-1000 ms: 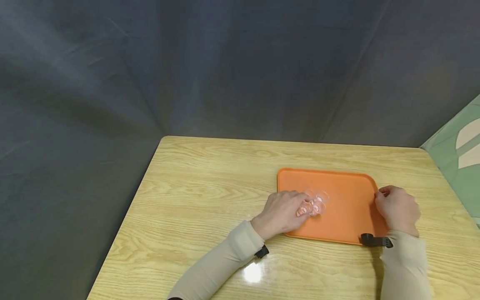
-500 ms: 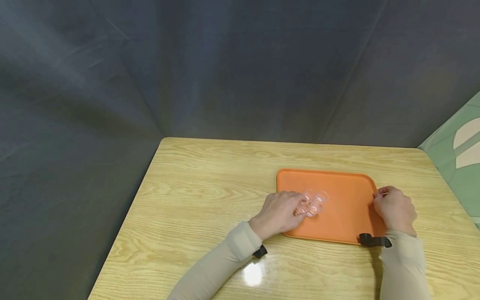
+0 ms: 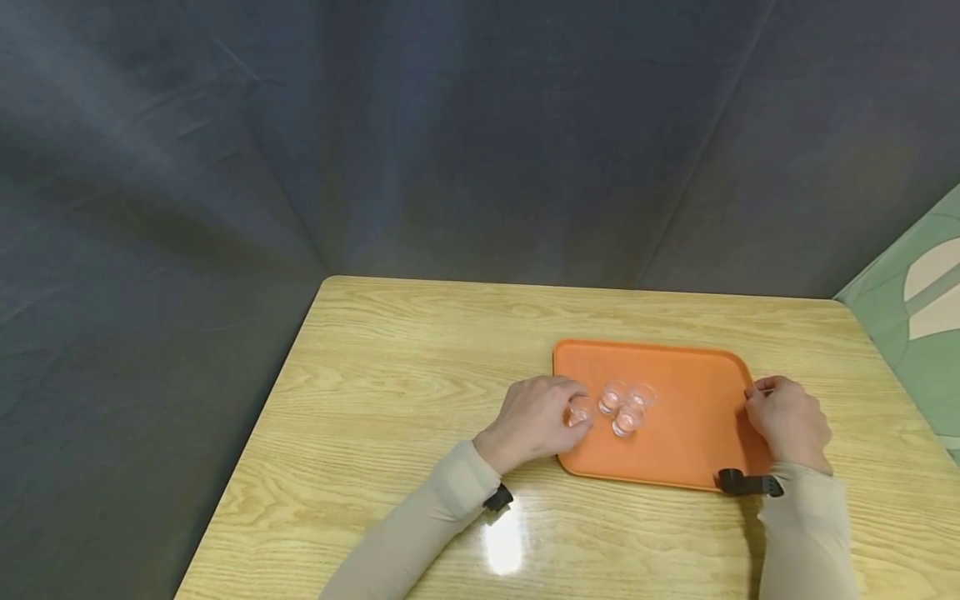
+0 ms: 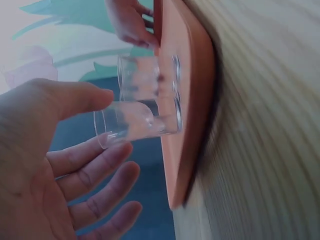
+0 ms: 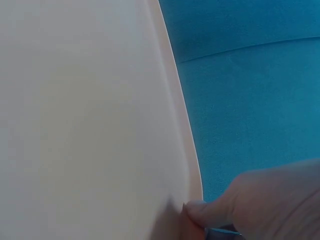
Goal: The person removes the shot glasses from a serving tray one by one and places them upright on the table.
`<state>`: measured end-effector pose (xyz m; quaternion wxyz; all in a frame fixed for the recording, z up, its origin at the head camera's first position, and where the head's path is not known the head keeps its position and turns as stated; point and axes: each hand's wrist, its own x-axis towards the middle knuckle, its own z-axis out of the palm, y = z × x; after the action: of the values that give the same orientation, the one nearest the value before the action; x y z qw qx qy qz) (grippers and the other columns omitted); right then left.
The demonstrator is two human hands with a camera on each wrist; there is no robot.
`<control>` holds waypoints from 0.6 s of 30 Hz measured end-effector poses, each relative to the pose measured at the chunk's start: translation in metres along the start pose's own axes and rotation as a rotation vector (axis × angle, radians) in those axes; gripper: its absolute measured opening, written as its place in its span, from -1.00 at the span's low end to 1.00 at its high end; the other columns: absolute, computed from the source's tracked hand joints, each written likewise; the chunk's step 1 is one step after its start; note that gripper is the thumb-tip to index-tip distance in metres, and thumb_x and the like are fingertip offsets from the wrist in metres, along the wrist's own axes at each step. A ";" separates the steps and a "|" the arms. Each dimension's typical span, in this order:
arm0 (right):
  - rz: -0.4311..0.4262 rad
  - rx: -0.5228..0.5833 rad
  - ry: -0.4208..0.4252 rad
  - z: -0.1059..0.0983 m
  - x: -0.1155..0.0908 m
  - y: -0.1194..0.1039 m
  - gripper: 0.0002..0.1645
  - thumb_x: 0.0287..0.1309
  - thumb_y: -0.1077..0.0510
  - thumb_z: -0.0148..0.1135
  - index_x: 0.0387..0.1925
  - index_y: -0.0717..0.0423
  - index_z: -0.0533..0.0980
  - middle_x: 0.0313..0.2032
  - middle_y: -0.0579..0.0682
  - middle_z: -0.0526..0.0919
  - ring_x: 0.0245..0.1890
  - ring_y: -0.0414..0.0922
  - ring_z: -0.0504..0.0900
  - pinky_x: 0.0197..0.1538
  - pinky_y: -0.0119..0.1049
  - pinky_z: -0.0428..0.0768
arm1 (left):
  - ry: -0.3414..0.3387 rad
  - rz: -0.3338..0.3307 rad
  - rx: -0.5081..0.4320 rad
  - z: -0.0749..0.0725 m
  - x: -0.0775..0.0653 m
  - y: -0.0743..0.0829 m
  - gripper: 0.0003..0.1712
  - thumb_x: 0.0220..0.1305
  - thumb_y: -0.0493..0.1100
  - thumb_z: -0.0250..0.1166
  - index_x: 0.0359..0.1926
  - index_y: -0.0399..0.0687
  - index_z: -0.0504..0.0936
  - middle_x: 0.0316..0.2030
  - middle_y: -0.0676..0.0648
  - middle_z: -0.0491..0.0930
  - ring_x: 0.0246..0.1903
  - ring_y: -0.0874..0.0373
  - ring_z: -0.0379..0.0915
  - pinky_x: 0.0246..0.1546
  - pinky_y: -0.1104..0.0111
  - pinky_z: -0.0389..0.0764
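Observation:
My left hand [image 3: 536, 421] holds a small clear glass [image 4: 142, 122] between thumb and fingers near its rim. The glass stands upright, its base at the surface of the orange tray [image 3: 686, 433], near the tray's left end. Three more clear glasses [image 3: 628, 418] stand close together on the tray, just right of the held one; in the left wrist view they partly overlap. At the tray's right end, my right hand [image 3: 789, 421] pinches the rim, with the thumb [image 5: 202, 212] on top. The fingers below the rim are mostly hidden.
The tray lies on a wood-grain table [image 3: 420, 375]. A dark curtain [image 3: 480, 142] hangs behind the table and along its left side. Green patterned cloth [image 3: 922, 325] shows at the right edge.
My left hand has moved left with one glass, parting it from the other three, which have barely shifted. The right hand has stayed at the tray's rim.

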<state>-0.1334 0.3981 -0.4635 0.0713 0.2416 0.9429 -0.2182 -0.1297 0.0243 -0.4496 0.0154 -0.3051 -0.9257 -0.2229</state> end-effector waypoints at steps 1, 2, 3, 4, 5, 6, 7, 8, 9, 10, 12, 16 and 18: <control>0.002 0.000 -0.002 0.000 0.000 0.000 -0.56 0.52 0.01 0.05 0.10 0.33 0.49 -0.07 0.45 0.63 -0.19 0.32 0.59 -0.33 0.02 0.45 | 0.006 -0.009 -0.005 -0.002 -0.001 -0.003 -0.59 0.36 0.13 0.39 0.13 0.14 0.78 0.06 0.13 0.79 -0.02 0.19 0.75 -0.20 0.36 0.68; 0.004 -0.001 -0.004 0.000 0.001 0.001 -0.55 0.52 0.01 0.04 0.11 0.33 0.49 -0.06 0.46 0.62 -0.18 0.33 0.59 -0.32 0.03 0.46 | 0.014 -0.015 -0.006 -0.004 -0.002 -0.007 -0.59 0.37 0.14 0.39 0.12 0.12 0.79 0.04 0.13 0.79 -0.05 0.19 0.75 -0.22 0.37 0.67; 0.007 -0.001 -0.007 0.000 0.001 0.001 -0.54 0.52 0.01 0.04 0.12 0.33 0.49 -0.05 0.46 0.62 -0.17 0.33 0.59 -0.31 0.03 0.46 | 0.022 -0.025 -0.013 -0.007 -0.003 -0.011 -0.59 0.37 0.16 0.39 0.12 0.11 0.79 0.03 0.13 0.80 -0.07 0.20 0.75 -0.24 0.39 0.66; 0.010 -0.003 -0.008 0.001 0.001 0.001 -0.54 0.52 0.00 0.04 0.13 0.33 0.48 -0.03 0.47 0.62 -0.16 0.34 0.59 -0.31 0.03 0.46 | 0.032 -0.036 -0.017 -0.009 -0.004 -0.014 -0.59 0.37 0.16 0.39 0.12 0.12 0.79 0.00 0.13 0.80 -0.10 0.22 0.75 -0.27 0.41 0.64; 0.012 -0.004 -0.010 0.001 0.001 0.001 -0.54 0.53 0.00 0.04 0.14 0.33 0.48 -0.02 0.47 0.61 -0.15 0.34 0.59 -0.30 0.04 0.46 | 0.041 -0.048 -0.024 -0.012 -0.005 -0.018 -0.59 0.38 0.17 0.39 0.11 0.11 0.79 -0.02 0.13 0.80 -0.14 0.23 0.74 -0.30 0.43 0.63; 0.015 -0.004 -0.016 0.001 0.001 0.001 -0.54 0.52 0.00 0.04 0.14 0.33 0.48 -0.02 0.47 0.61 -0.15 0.34 0.59 -0.30 0.04 0.46 | 0.049 -0.062 -0.030 -0.014 -0.007 -0.022 -0.59 0.38 0.17 0.39 0.10 0.12 0.79 -0.04 0.14 0.79 -0.17 0.25 0.73 -0.32 0.45 0.61; 0.018 -0.003 -0.019 0.001 0.001 0.001 -0.54 0.53 0.00 0.04 0.14 0.33 0.48 -0.02 0.47 0.60 -0.15 0.34 0.58 -0.29 0.04 0.46 | 0.055 -0.076 -0.036 -0.017 -0.008 -0.025 -0.59 0.38 0.18 0.40 0.10 0.12 0.79 -0.04 0.14 0.79 -0.19 0.26 0.71 -0.34 0.47 0.58; 0.018 -0.003 -0.020 0.001 0.001 0.001 -0.54 0.53 0.01 0.03 0.14 0.33 0.48 -0.02 0.47 0.60 -0.14 0.34 0.58 -0.30 0.03 0.46 | 0.060 -0.092 -0.038 -0.020 -0.009 -0.029 -0.59 0.37 0.18 0.41 0.10 0.13 0.79 -0.06 0.15 0.79 -0.21 0.28 0.70 -0.36 0.49 0.56; 0.020 -0.002 -0.020 0.001 0.001 0.001 -0.54 0.53 0.01 0.03 0.14 0.33 0.48 -0.02 0.47 0.60 -0.15 0.34 0.58 -0.30 0.02 0.46 | 0.064 -0.109 -0.047 -0.022 -0.011 -0.033 -0.59 0.36 0.18 0.42 0.11 0.13 0.79 -0.06 0.15 0.79 -0.24 0.29 0.68 -0.37 0.49 0.54; 0.019 -0.002 -0.020 0.001 0.000 0.001 -0.54 0.53 0.01 0.03 0.14 0.33 0.47 -0.02 0.47 0.60 -0.14 0.34 0.58 -0.30 0.02 0.46 | 0.068 -0.125 -0.052 -0.024 -0.012 -0.038 -0.58 0.36 0.18 0.43 0.11 0.13 0.79 -0.07 0.15 0.78 -0.26 0.29 0.67 -0.38 0.49 0.53; 0.018 0.001 -0.017 0.001 0.000 0.001 -0.54 0.53 0.01 0.03 0.13 0.33 0.47 -0.03 0.48 0.60 -0.15 0.34 0.58 -0.31 0.01 0.45 | 0.074 -0.154 -0.057 -0.029 -0.016 -0.046 -0.57 0.34 0.19 0.44 0.12 0.12 0.78 -0.08 0.14 0.78 -0.28 0.28 0.64 -0.38 0.46 0.53; 0.013 0.002 -0.007 0.001 0.000 0.000 -0.54 0.53 0.00 0.02 0.13 0.33 0.47 -0.02 0.48 0.60 -0.14 0.33 0.58 -0.32 -0.01 0.44 | 0.091 -0.203 -0.049 -0.037 -0.025 -0.064 -0.53 0.34 0.21 0.44 0.14 0.10 0.77 -0.08 0.11 0.79 -0.25 0.24 0.66 -0.35 0.40 0.57; 0.011 0.001 -0.007 0.001 0.000 0.000 -0.54 0.53 0.01 0.02 0.13 0.33 0.47 -0.03 0.48 0.60 -0.15 0.32 0.58 -0.32 -0.01 0.44 | 0.101 -0.223 -0.039 -0.041 -0.030 -0.073 -0.53 0.34 0.20 0.45 0.14 0.09 0.78 -0.09 0.09 0.79 -0.24 0.21 0.68 -0.34 0.36 0.59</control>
<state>-0.1332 0.3979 -0.4644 0.0754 0.2460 0.9411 -0.2191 -0.1517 -0.0617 -0.4468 0.0310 -0.1888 -0.9475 -0.2561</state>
